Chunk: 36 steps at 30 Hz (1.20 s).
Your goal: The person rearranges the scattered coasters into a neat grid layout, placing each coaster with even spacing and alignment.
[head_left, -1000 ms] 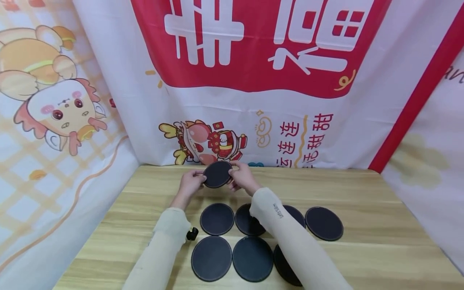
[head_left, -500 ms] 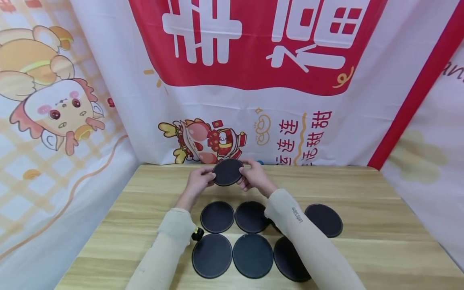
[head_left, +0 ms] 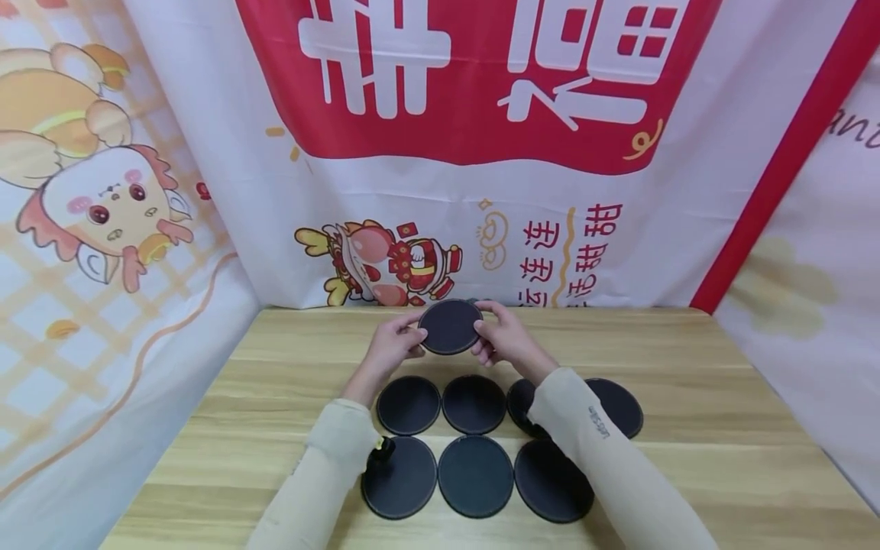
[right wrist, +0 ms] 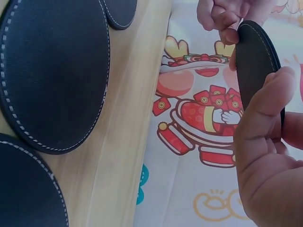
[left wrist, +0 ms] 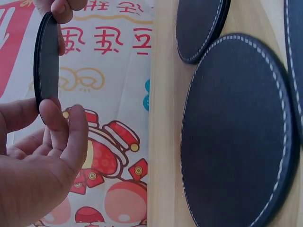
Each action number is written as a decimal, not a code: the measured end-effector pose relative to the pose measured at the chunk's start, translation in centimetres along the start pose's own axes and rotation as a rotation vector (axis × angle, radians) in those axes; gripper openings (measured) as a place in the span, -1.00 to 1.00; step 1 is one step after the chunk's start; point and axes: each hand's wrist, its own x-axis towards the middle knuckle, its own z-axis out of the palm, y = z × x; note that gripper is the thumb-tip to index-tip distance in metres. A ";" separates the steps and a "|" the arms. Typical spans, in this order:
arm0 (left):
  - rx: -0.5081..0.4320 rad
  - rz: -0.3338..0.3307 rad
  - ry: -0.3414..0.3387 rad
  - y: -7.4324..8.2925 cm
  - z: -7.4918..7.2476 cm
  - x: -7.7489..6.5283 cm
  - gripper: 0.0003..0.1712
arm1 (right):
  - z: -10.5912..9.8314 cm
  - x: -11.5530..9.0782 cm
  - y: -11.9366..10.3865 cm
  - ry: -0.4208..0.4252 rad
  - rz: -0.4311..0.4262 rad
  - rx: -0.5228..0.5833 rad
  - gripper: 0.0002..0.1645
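Both hands hold one round black coaster above the far part of the table, tilted up with its face toward the head camera. My left hand pinches its left edge between thumb and fingers, while my right hand pinches the right edge. From the left wrist view the coaster appears nearly edge-on, the thumb on one face. In the right wrist view pale stitching runs round the rim of the coaster. Below the hands, more stitched black coasters lie flat, among them one in the back row and another in the front.
Several coasters form two rows on the wooden table; the right sleeve partly covers a back-row coaster and a front-row coaster. A printed cloth hangs behind the table's far edge. Another cloth hangs at the left.
Both hands have carried the held coaster to the right along the far part of the table, keeping their grip. The coasters lying on the table stay in their rows.
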 end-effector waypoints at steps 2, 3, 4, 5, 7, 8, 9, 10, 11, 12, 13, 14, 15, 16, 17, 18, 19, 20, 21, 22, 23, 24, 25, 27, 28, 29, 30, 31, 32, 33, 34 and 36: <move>0.003 0.005 -0.029 0.2 0.3 -0.2 -0.48 | -0.4 -0.4 0.1 0.001 -0.009 -0.004 -0.45; 0.008 0.006 -0.043 0.3 0.5 -0.4 -0.47 | -0.7 -0.7 0.1 0.000 -0.013 -0.008 -0.45; 0.013 0.007 -0.057 0.4 0.7 -0.5 -0.47 | -0.9 -0.9 0.2 0.003 -0.015 -0.012 -0.45; 0.022 0.007 -0.068 0.5 0.9 -0.7 -0.46 | -1.0 -1.2 0.2 0.004 -0.015 -0.018 -0.46; 0.034 0.005 -0.072 0.6 1.1 -0.9 -0.45 | -1.3 -1.5 0.3 0.001 -0.019 -0.023 -0.46; 0.042 0.006 -0.073 0.7 1.2 -1.0 -0.45 | -1.3 -1.7 0.4 -0.004 -0.021 -0.026 -0.46; 0.047 0.003 -0.072 0.6 1.3 -1.1 -0.45 | -1.4 -1.8 0.5 -0.009 -0.024 -0.028 -0.47; 0.049 0.004 -0.075 0.7 1.3 -1.2 -0.44 | -1.4 -1.9 0.6 -0.012 -0.024 -0.026 -0.47; 0.048 0.002 -0.078 0.7 1.4 -1.3 -0.44 | -1.5 -2.0 0.7 -0.016 -0.024 -0.025 -0.47; 0.046 0.002 -0.083 0.6 1.5 -1.4 -0.43 | -1.5 -2.2 0.8 -0.018 -0.023 -0.023 -0.48; 0.043 0.003 -0.090 0.6 1.5 -1.5 -0.43 | -1.6 -2.3 0.9 -0.021 -0.022 -0.021 -0.48; 0.045 0.006 -0.097 0.6 1.6 -1.6 -0.43 | -1.7 -2.4 1.0 -0.021 -0.023 -0.020 -0.47; 0.044 0.009 -0.105 0.7 1.7 -1.7 -0.43 | -1.8 -2.5 1.1 -0.022 -0.024 -0.022 -0.47; 0.043 0.014 -0.113 0.7 1.8 -1.8 -0.42 | -1.9 -2.7 1.1 -0.022 -0.022 -0.021 -0.47; 0.044 0.016 -0.119 0.8 2.0 -1.9 -0.42 | -2.1 -2.8 1.2 -0.021 -0.019 -0.022 -0.47; 0.049 0.019 -0.123 0.8 2.1 -2.0 -0.42 | -2.2 -2.9 1.2 -0.021 -0.015 -0.021 -0.47; 0.052 0.021 -0.127 0.9 2.2 -2.1 -0.41 | -2.4 -3.1 1.2 -0.023 -0.013 -0.022 -0.46; 0.055 0.024 -0.129 0.9 2.4 -2.2 -0.41 | -2.6 -3.2 1.2 -0.027 -0.013 -0.025 -0.46; 0.057 0.028 -0.132 1.0 2.5 -2.2 -0.42 | -2.8 -3.4 1.2 -0.029 -0.011 -0.028 -0.46; 0.059 0.030 -0.135 1.0 2.7 -2.2 -0.41 | -3.0 -3.6 1.3 -0.031 -0.009 -0.029 -0.45; 0.063 0.035 -0.144 1.0 2.9 -2.2 -0.42 | -3.2 -3.8 1.3 -0.033 -0.009 -0.030 -0.45; 0.066 0.038 -0.153 1.0 3.1 -2.2 -0.42 | -3.4 -4.0 1.4 -0.032 -0.009 -0.031 -0.45; 0.072 0.039 -0.164 1.0 3.4 -2.2 -0.43 | -3.7 -4.3 1.4 -0.029 -0.007 -0.032 -0.44; 0.087 0.043 -0.188 1.0 3.8 -2.3 -0.43 | -4.1 -4.8 1.6 -0.028 -0.005 -0.030 -0.43; 0.096 0.043 -0.200 1.0 4.0 -2.3 -0.43 | -4.3 -5.1 1.6 -0.029 -0.007 -0.029 -0.42; 0.103 0.044 -0.212 0.9 4.2 -2.3 -0.43 | -4.5 -5.4 1.7 -0.028 -0.008 -0.026 -0.42; 0.109 0.042 -0.219 0.8 4.3 -2.4 -0.43 | -4.6 -5.6 1.7 -0.031 -0.011 -0.023 -0.42; 0.116 0.043 -0.225 0.8 4.4 -2.4 -0.42 | -4.7 -5.8 1.7 -0.037 -0.017 -0.021 -0.41; 0.116 0.045 -0.231 0.8 4.5 -2.5 -0.42 | -4.8 -6.0 1.8 -0.045 -0.026 -0.020 -0.41; 0.117 0.046 -0.236 0.7 4.5 -2.6 -0.41 | -4.8 -6.2 1.8 -0.048 -0.029 -0.016 -0.41; 0.120 0.047 -0.243 0.7 4.7 -2.6 -0.41 | -5.0 -6.4 1.7 -0.049 -0.033 -0.015 -0.41; 0.122 0.048 -0.261 0.8 5.0 -2.7 -0.40 | -5.3 -6.9 1.6 -0.050 -0.037 -0.019 -0.41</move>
